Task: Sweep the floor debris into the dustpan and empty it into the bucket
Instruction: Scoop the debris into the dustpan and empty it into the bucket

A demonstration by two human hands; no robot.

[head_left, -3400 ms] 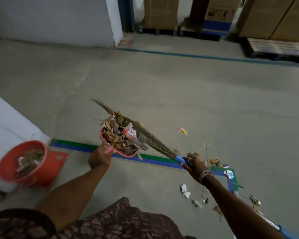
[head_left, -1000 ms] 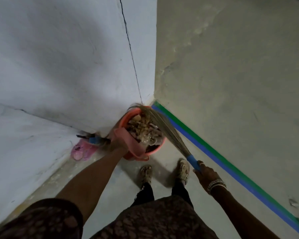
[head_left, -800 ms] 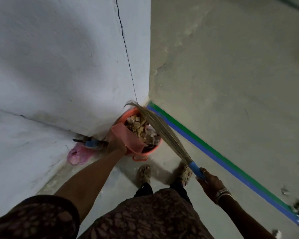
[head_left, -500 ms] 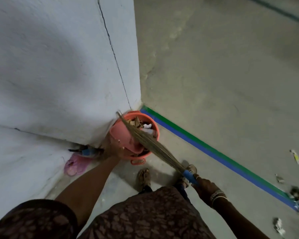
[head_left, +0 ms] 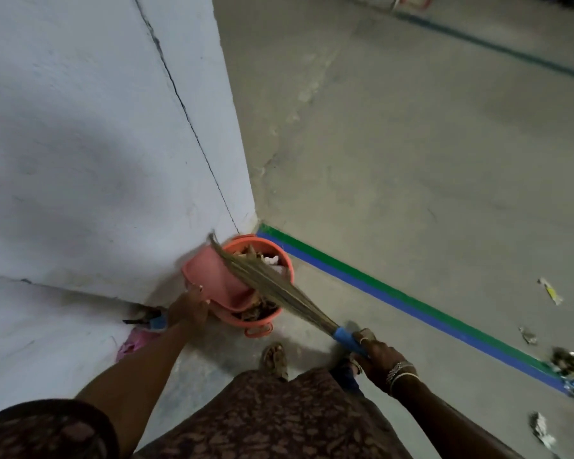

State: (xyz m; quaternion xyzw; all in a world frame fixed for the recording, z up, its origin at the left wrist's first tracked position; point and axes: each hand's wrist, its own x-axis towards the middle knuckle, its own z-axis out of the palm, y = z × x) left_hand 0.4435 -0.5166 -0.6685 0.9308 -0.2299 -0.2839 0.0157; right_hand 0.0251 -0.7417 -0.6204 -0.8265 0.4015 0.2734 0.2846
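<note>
Centre frame: left hand (head_left: pixel 188 309) grips the pink dustpan (head_left: pixel 212 279), tipped over the orange bucket (head_left: pixel 257 323) that stands on the floor (head_left: pixel 411 160) at the foot of the white wall (head_left: pixel 96 160), with debris (head_left: pixel 259 311) inside the bucket. Right hand (head_left: pixel 376 356), lower right of centre, fingers wrapped round the blue grip of the broom (head_left: pixel 272 286), bristles lying across dustpan and bucket mouth. Loose litter (head_left: pixel 567 362) on the floor at the right edge, by the green-blue tape stripe (head_left: pixel 411 303).

one bucket (head_left: pixel 258 321), one dustpan (head_left: pixel 210 279), one broom (head_left: pixel 269 281)
</note>
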